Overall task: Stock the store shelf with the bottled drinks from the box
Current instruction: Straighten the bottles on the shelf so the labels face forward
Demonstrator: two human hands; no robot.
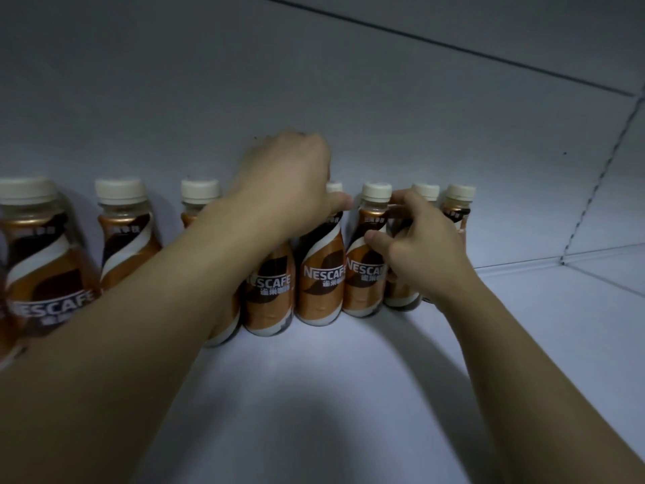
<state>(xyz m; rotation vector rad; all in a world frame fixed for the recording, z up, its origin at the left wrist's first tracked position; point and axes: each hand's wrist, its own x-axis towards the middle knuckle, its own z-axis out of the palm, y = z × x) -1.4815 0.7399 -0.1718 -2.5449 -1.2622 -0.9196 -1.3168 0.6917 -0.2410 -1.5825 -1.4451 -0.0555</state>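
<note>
Head view, hands (286, 183) (424, 248) gripping bottles (268, 295), white shelf (314, 396)

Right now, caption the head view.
Left hand and right hand grip Nescafe bottles standing on a white shelf.

Left hand (289, 179) smothers the fourth bottle (268, 291) from the shoulders up: cap hidden, fingers tucked out of sight, grip unreadable. Its forearm (157, 284) blots out most of the third bottle (200, 192). Right hand (422, 246), curled round the seventh bottle (401, 298), hides its label and most of the end bottle (460, 195). Leftmost bottle (38, 267) — clipped by the frame edge. Small print (331, 284) below the brand name — a blur.
</note>
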